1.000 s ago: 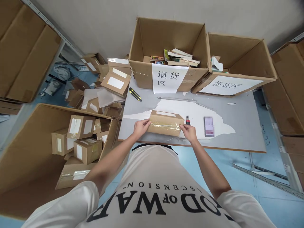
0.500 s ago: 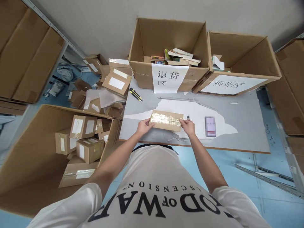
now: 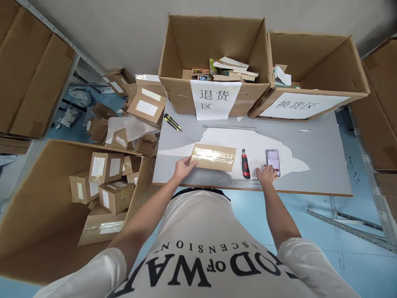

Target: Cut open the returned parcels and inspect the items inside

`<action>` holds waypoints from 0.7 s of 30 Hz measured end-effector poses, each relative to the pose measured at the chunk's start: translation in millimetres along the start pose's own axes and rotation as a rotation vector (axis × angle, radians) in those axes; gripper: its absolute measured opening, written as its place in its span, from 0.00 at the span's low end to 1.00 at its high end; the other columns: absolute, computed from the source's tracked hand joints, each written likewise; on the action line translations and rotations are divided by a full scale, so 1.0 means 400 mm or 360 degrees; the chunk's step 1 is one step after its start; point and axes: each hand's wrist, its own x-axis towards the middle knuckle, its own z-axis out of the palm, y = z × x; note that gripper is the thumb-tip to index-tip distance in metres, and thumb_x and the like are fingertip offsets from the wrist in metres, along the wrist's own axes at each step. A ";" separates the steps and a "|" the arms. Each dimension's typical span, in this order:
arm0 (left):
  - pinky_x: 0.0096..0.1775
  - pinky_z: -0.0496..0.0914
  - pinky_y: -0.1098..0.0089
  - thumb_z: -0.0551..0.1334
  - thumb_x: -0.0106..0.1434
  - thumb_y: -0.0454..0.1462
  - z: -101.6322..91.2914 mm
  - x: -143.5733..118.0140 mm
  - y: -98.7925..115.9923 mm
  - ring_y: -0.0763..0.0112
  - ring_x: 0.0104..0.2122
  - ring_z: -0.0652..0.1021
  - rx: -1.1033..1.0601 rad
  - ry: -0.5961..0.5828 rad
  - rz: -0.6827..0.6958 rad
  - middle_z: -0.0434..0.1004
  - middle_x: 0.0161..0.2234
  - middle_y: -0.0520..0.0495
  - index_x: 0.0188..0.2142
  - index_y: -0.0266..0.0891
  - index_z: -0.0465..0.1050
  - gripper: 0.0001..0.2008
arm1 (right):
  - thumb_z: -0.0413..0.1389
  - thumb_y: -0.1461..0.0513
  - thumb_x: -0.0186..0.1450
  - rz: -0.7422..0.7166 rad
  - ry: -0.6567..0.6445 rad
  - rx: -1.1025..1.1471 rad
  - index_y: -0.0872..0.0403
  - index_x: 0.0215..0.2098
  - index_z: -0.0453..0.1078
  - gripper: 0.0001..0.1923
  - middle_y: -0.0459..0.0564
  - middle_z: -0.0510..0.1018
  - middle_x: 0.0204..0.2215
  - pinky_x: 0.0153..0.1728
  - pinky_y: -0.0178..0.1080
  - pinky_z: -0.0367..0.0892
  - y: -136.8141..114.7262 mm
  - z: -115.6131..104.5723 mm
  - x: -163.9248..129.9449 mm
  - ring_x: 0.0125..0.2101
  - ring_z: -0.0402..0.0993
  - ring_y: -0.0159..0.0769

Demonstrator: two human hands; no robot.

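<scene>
A flat cardboard box [image 3: 214, 157] with shiny clear tape across its top lies on the table. My left hand [image 3: 184, 169] grips the box by its left end, thumb on top. Over the lower edge of a phone [image 3: 273, 159] with a lit screen, my right hand [image 3: 266, 174] is open, fingers stretched out and touching it. Between the box and the phone lies a red and black box cutter [image 3: 245, 164]. A yellow and black box cutter [image 3: 173, 123] rests near the table's left edge.
Two large open cartons with handwritten signs stand along the back: the left carton [image 3: 176, 97] holds several books, the right carton [image 3: 313, 89] a few items. At the left, a big carton [image 3: 34, 207] contains several small boxes. Opened boxes [image 3: 145, 105] pile up beside the table [image 3: 322, 165].
My right hand has let go of the box's right end and moved right to the phone. The red and black box cutter now shows fully. My left hand still holds the box.
</scene>
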 end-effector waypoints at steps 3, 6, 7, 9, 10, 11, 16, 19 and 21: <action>0.54 0.70 0.54 0.70 0.49 0.47 0.001 -0.004 0.000 0.53 0.48 0.77 -0.0009 0.0015 -0.0018 0.76 0.49 0.40 0.51 0.32 0.73 0.32 | 0.48 0.54 0.58 0.0034 -0.0064 -0.0023 0.57 0.52 0.63 0.26 0.60 0.66 0.54 0.55 0.58 0.47 0.022 0.016 0.023 0.58 0.51 0.54; 0.54 0.70 0.55 0.70 0.49 0.47 0.003 -0.006 0.001 0.54 0.49 0.77 -0.0011 0.0036 -0.0016 0.76 0.49 0.40 0.51 0.33 0.72 0.32 | 0.49 0.54 0.57 -0.0002 -0.0139 -0.0004 0.56 0.50 0.64 0.25 0.60 0.68 0.52 0.54 0.58 0.48 0.027 0.023 0.037 0.56 0.54 0.54; 0.54 0.69 0.55 0.70 0.49 0.47 0.003 -0.006 0.001 0.54 0.49 0.77 -0.0014 0.0044 -0.0016 0.76 0.50 0.40 0.51 0.33 0.72 0.32 | 0.49 0.54 0.57 -0.0010 -0.0136 -0.0003 0.56 0.49 0.64 0.24 0.60 0.68 0.51 0.54 0.58 0.48 0.028 0.024 0.039 0.55 0.54 0.54; 0.54 0.69 0.55 0.70 0.49 0.47 0.006 -0.007 -0.001 0.54 0.49 0.77 -0.0024 0.0056 -0.0019 0.76 0.50 0.40 0.51 0.33 0.72 0.33 | 0.49 0.54 0.57 -0.0039 -0.0037 -0.0017 0.56 0.49 0.63 0.24 0.61 0.66 0.53 0.54 0.58 0.47 0.025 0.025 0.035 0.56 0.54 0.55; 0.54 0.69 0.55 0.70 0.49 0.48 0.008 -0.008 -0.002 0.54 0.49 0.77 -0.0027 0.0060 -0.0016 0.76 0.50 0.39 0.51 0.33 0.72 0.33 | 0.48 0.54 0.58 -0.0084 0.0031 -0.0026 0.56 0.49 0.63 0.24 0.62 0.65 0.54 0.54 0.57 0.47 0.021 0.026 0.030 0.56 0.53 0.55; 0.54 0.69 0.56 0.70 0.50 0.48 0.010 -0.009 -0.004 0.54 0.49 0.77 -0.0025 0.0066 -0.0007 0.75 0.50 0.39 0.52 0.33 0.71 0.33 | 0.48 0.54 0.59 -0.0162 0.0079 -0.0032 0.56 0.50 0.63 0.23 0.62 0.64 0.56 0.54 0.57 0.47 0.013 0.028 0.023 0.56 0.53 0.54; 0.53 0.70 0.58 0.66 0.55 0.48 0.025 -0.026 -0.009 0.56 0.49 0.76 0.0134 0.0153 0.0107 0.75 0.51 0.39 0.55 0.35 0.69 0.31 | 0.49 0.51 0.62 -0.0590 -0.0151 -0.0057 0.54 0.52 0.61 0.23 0.59 0.69 0.51 0.53 0.52 0.51 -0.066 0.050 -0.030 0.53 0.60 0.50; 0.53 0.70 0.59 0.63 0.58 0.48 0.032 -0.038 -0.004 0.57 0.51 0.75 0.0357 0.0298 0.0163 0.73 0.53 0.38 0.57 0.36 0.66 0.30 | 0.52 0.50 0.61 -0.0524 -0.0268 -0.0111 0.54 0.55 0.58 0.27 0.59 0.68 0.50 0.51 0.49 0.56 -0.118 0.063 -0.050 0.51 0.63 0.49; 0.53 0.69 0.59 0.59 0.62 0.47 0.034 -0.046 0.003 0.57 0.53 0.73 0.0500 0.0341 0.0208 0.70 0.56 0.38 0.58 0.37 0.64 0.28 | 0.54 0.52 0.61 -0.0432 -0.0315 -0.0119 0.54 0.55 0.56 0.27 0.59 0.67 0.50 0.48 0.46 0.59 -0.142 0.066 -0.053 0.51 0.64 0.48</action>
